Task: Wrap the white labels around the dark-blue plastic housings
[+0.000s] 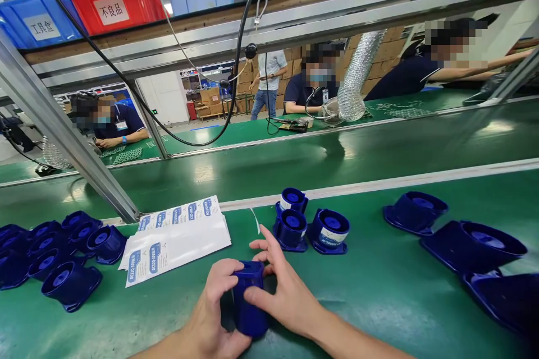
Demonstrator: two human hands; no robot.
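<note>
My left hand [218, 304] is closed around a dark blue plastic housing [251, 305], tipped on its side over the green bench. My right hand [283, 287] presses its thumb on the near face of the same housing, its index finger stretched out. Close to that fingertip is a thin white strip [255, 221]; whether it touches the finger I cannot tell. Left of my hands lie overlapping sheets of printed labels [181, 241]. Just beyond my right hand stand blue housings with white labels around them, one of them [330, 231] nearest the right.
Several blue housings [69, 286] crowd the left side, and others [475, 247] lie at the right. A metal post [84, 123] and black cable [168, 137] cross the view. Overhead sit red [115, 3] and blue bins [40, 19]. Co-workers [314, 87] sit across the belt [261, 171].
</note>
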